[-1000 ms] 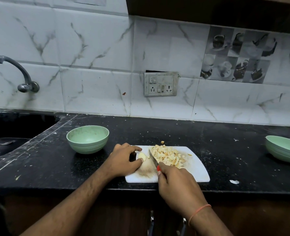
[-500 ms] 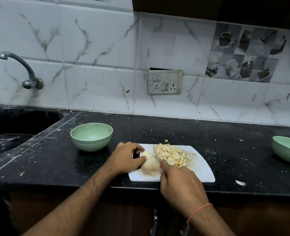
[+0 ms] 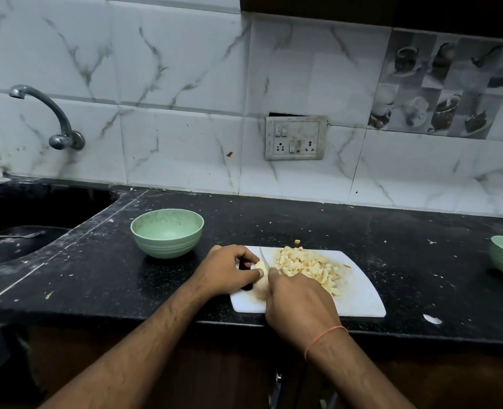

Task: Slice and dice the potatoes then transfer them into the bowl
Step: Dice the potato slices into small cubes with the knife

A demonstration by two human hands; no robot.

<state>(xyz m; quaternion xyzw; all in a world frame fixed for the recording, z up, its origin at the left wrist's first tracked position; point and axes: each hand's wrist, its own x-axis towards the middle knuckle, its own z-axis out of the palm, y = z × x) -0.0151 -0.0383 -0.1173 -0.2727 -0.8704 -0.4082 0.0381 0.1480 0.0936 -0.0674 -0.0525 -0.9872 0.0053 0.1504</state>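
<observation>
On the white cutting board (image 3: 359,299), your left hand (image 3: 226,268) pinches the last potato piece (image 3: 260,268) to steady it, while your right hand (image 3: 299,299) grips the knife (image 3: 264,257), blade against it. Diced potato (image 3: 306,265) sits heaped aside, clear of the cut; the empty green bowl (image 3: 167,236) waits just left.
</observation>
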